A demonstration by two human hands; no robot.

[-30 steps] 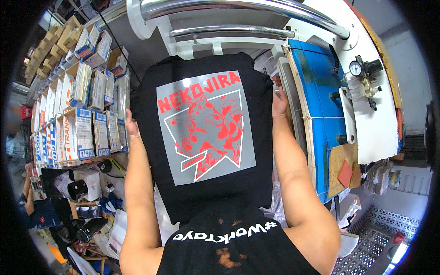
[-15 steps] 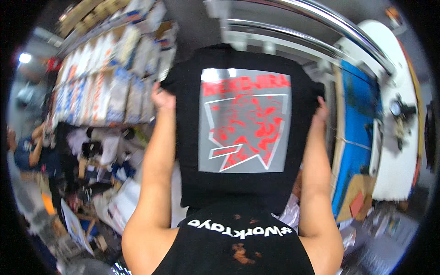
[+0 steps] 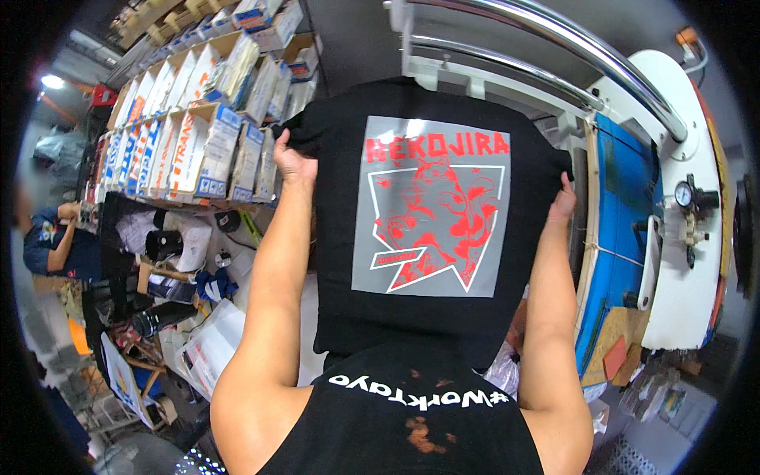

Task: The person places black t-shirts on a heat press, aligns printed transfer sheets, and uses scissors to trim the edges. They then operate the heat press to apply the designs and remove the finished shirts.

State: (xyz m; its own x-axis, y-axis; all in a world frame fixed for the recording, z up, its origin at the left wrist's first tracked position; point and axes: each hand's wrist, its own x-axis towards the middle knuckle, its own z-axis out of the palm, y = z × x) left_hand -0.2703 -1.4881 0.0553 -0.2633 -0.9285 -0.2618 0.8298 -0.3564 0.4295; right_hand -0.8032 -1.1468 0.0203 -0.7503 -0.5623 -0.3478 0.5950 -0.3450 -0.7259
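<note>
A black T-shirt (image 3: 336,261) is spread out in front of me. On it lies a shiny, see-through grey film (image 3: 360,198) over a red and white print. My left hand (image 3: 296,163) is closed on the sleeve edge at the left, thumb pointing up. At the right, my right hand (image 3: 563,199) grips the other sleeve edge, its fingers partly hidden by the cloth. The shirt's lower hem reaches back to my own black top (image 3: 427,431). What supports the shirt is hidden underneath it.
Chrome bars (image 3: 554,32) and a white machine frame (image 3: 673,317) with a pressure gauge (image 3: 684,192) stand right, beside a blue panel (image 3: 613,237). Boxes on shelves (image 3: 182,150) rise at the far left. Below them sits clutter (image 3: 178,245); another person (image 3: 55,245) is at the left edge.
The shirt and both hands appear slightly further right in the picture, and the surroundings have shifted too. Both hands keep hold of the sleeves. The blur has gone.
</note>
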